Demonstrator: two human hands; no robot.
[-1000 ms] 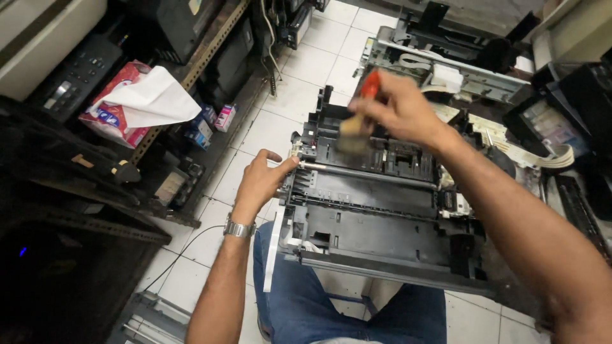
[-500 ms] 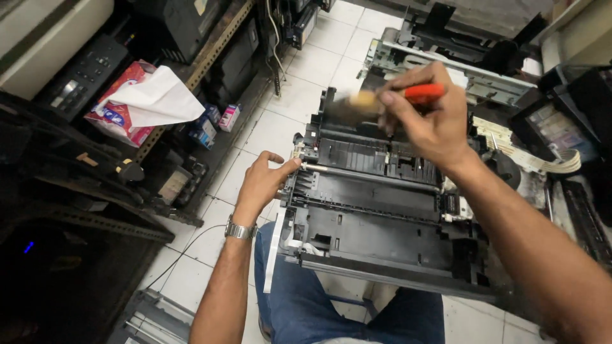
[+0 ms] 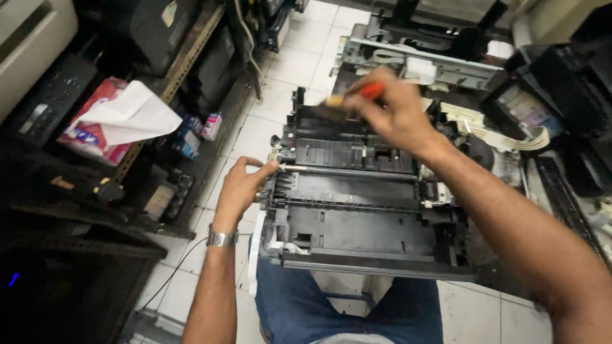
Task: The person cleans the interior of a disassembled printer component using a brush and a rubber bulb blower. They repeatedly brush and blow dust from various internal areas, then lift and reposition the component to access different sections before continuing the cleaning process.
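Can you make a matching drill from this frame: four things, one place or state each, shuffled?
Things:
1. left hand
2. right hand
3. brush
4. tissue

Places or states:
A. lying on the red pack on the shelf at left
B. fingers on the left end of the printer's metal rod
C. raised over the back of the printer, closed round a handle
D. red handle, held in a fist

Pairs: 1-B, 2-C, 3-D, 4-A
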